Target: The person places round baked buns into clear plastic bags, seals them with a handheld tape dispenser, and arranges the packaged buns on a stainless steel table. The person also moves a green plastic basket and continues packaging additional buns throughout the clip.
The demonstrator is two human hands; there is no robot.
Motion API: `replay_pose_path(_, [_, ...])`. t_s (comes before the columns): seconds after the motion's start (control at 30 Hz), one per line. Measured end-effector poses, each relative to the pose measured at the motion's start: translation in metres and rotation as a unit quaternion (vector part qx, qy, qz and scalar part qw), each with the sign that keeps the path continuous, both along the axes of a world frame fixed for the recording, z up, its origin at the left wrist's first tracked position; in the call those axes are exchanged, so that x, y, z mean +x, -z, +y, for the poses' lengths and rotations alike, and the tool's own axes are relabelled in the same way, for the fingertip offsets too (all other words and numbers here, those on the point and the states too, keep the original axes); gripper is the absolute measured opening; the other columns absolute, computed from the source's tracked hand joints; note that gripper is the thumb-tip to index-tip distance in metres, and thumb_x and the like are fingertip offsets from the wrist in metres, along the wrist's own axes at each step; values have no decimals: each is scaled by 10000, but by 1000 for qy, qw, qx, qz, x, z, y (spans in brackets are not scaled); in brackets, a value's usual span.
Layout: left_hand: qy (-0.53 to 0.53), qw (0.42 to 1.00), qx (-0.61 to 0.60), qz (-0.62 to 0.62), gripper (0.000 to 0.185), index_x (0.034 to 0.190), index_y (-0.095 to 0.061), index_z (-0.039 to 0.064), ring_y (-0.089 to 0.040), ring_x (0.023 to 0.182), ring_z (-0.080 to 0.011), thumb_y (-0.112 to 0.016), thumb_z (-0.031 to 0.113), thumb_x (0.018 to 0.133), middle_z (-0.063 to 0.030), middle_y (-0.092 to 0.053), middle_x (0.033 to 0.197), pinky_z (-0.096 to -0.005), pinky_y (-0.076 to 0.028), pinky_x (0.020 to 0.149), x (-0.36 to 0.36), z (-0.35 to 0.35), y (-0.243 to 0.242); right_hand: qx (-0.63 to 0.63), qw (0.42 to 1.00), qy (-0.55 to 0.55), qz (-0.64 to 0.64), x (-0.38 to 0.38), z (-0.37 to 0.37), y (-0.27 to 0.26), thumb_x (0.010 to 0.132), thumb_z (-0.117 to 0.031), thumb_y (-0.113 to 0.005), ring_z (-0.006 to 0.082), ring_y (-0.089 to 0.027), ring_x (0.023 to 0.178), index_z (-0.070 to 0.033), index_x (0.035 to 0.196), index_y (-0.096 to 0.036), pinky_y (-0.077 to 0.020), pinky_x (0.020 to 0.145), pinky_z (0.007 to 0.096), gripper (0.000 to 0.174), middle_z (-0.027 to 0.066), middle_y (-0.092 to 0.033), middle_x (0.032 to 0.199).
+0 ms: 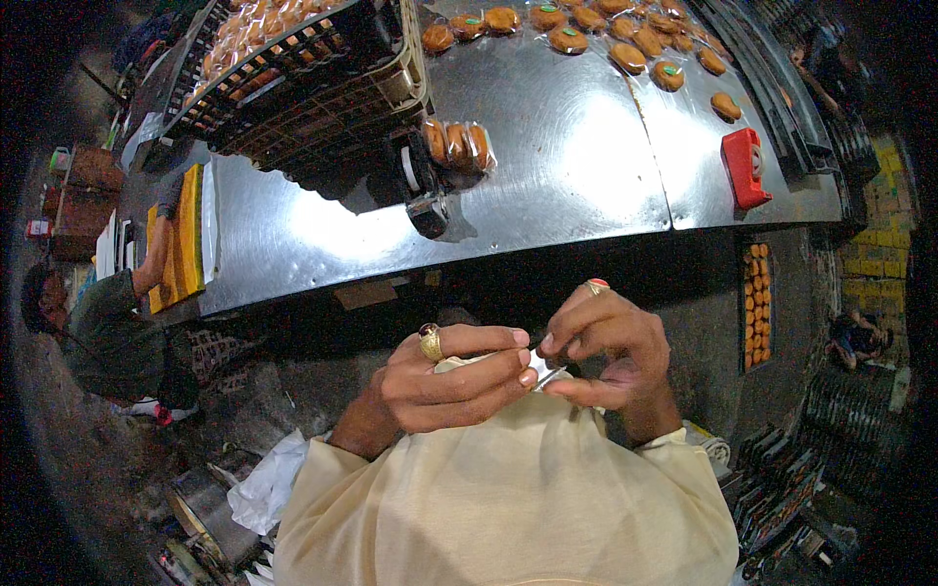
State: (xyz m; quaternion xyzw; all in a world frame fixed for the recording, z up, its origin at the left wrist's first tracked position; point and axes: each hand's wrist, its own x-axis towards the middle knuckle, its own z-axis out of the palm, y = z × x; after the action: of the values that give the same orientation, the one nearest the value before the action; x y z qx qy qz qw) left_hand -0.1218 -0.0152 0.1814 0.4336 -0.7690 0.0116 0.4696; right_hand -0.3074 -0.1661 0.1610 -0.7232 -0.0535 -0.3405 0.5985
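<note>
Both hands are raised in front of my chest, short of the table's near edge. Between them is a small shiny silver-white piece (544, 368), perhaps foil or film; its exact kind is unclear. My left hand (454, 384), with a ring bearing a dark stone, pinches its left side with the fingertips. The fingers and thumb of my right hand (615, 351), which wears a red-stoned ring, close on its other side. On the metal table (513, 212) beyond, a black tape dispenser (427, 209) stands beside a clear-wrapped pack of round biscuits (458, 145).
A black plastic crate (293, 121) of wrapped biscuits overhangs the table's left part. Many single wrapped biscuits (569, 40) lie at the back. A red tape dispenser (744, 170) sits at right. At left, a co-worker (110, 337) reaches over a yellow stack (179, 242). A biscuit tray (757, 304) lies lower right.
</note>
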Motion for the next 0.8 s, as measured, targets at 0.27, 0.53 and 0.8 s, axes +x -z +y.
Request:
replay_pose_path(0.27, [-1, 982, -32, -185, 206, 906, -743, -2, -709, 948, -251, -784, -32, 706, -84, -697, 992, -292, -619, 866, 9, 1, -2, 113, 988, -54, 92, -5, -3, -8, 732, -110, -767, 271, -653, 958, -10, 1021, -650, -552, 854, 367, 327, 160, -634, 1046])
replay_pose_path(0.53, [27, 768, -309, -560, 160, 834, -713, -22, -687, 949, -247, -746, 37, 689, -76, -635, 929, -316, -615, 879, 18, -18, 10, 109, 981, 6, 158, -5, 10, -9, 729, 14, -734, 231, -671, 939, -2, 948, -638, -583, 831, 326, 239, 142, -611, 1043])
replay_pose_path(0.8, [60, 842, -229, -486, 156, 819, -706, -38, -680, 927, -255, -744, 38, 688, -87, -617, 909, -341, -625, 879, 21, -16, 2, 98, 985, 4, 144, -8, 6, -4, 731, 54, -736, 192, -683, 938, 38, 935, -675, -602, 832, 299, 214, 158, -634, 1042])
